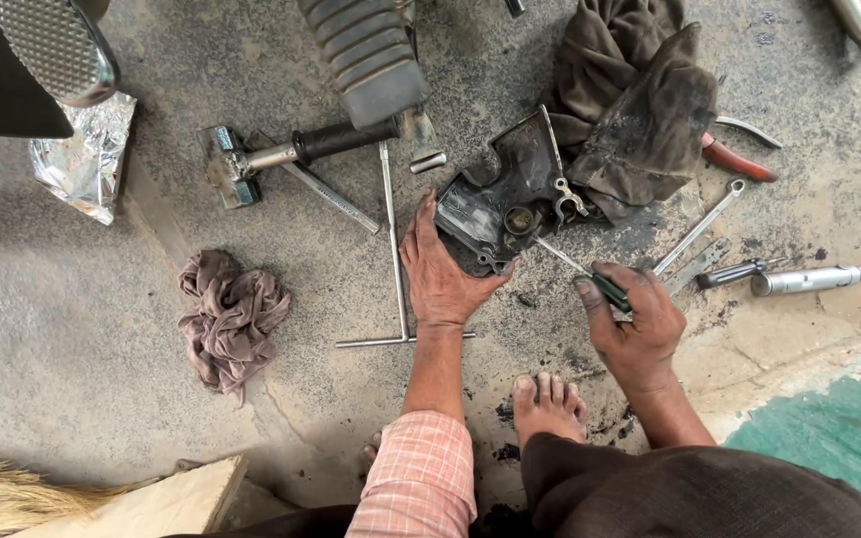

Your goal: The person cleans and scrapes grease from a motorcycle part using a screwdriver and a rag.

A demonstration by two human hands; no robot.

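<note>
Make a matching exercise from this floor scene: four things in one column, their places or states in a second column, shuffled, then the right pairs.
Things:
1. screwdriver
2. dark engine cover
3. crumpled brown rag
4. T-handle wrench

Places or states:
A. lying alone on the concrete, to the left of the left hand
B. gripped in the right hand, tip toward the cover
C. steadied under the left hand's fingers
D. lying flat on the floor beside the left wrist, bar end nearest the person

Pairs: 1-B, 2-C, 3-A, 4-D
</note>
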